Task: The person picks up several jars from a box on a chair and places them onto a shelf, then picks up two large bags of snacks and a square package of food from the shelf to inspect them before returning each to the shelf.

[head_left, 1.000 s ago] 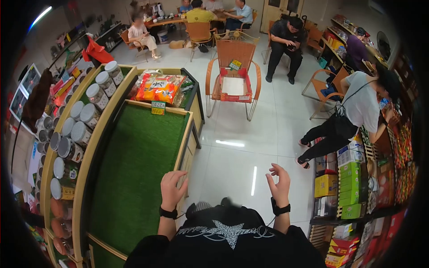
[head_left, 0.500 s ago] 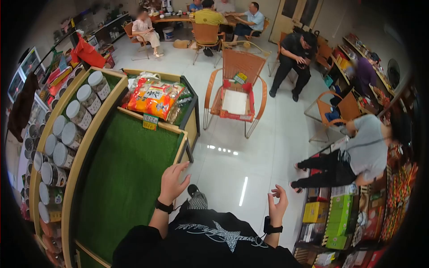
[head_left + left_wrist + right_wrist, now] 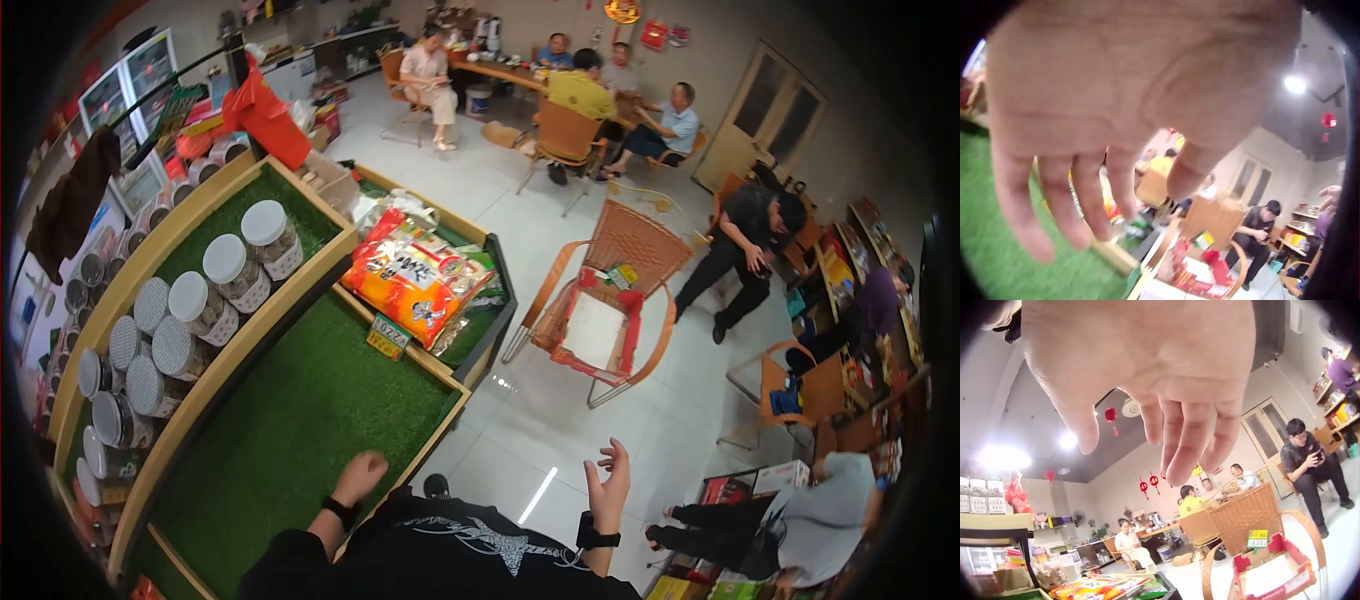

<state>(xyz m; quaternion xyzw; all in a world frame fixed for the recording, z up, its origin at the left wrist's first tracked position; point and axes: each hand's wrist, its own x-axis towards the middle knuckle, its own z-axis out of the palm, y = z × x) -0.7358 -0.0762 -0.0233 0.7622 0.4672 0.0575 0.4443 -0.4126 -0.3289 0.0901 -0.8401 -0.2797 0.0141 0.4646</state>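
Note:
My left hand (image 3: 358, 478) hangs over the front part of a bin lined with green turf (image 3: 300, 400), holding nothing. In the left wrist view its fingers (image 3: 1063, 206) point down, spread and slightly bent. My right hand (image 3: 607, 487) is raised above the floor to the right of the bin, also holding nothing. Its fingers (image 3: 1188, 444) are loosely bent in the right wrist view. Beyond the bin lie orange and red packets (image 3: 415, 275). A small price tag (image 3: 387, 338) stands on the divider before them. A red open carton (image 3: 597, 325) sits on a wicker armchair (image 3: 640, 240).
Lidded jars (image 3: 230, 262) line a raised shelf on the left. A person in a grey shirt (image 3: 825, 515) bends by shelves at right. A person in black (image 3: 745, 245) sits farther back, and several people sit around a table (image 3: 510, 72). Glossy tiled floor (image 3: 480, 435) runs between.
The view has swung left and tilted, so the chair, carton and packets sit farther right in it. My left hand has moved lower and over the turf; my right hand stays raised.

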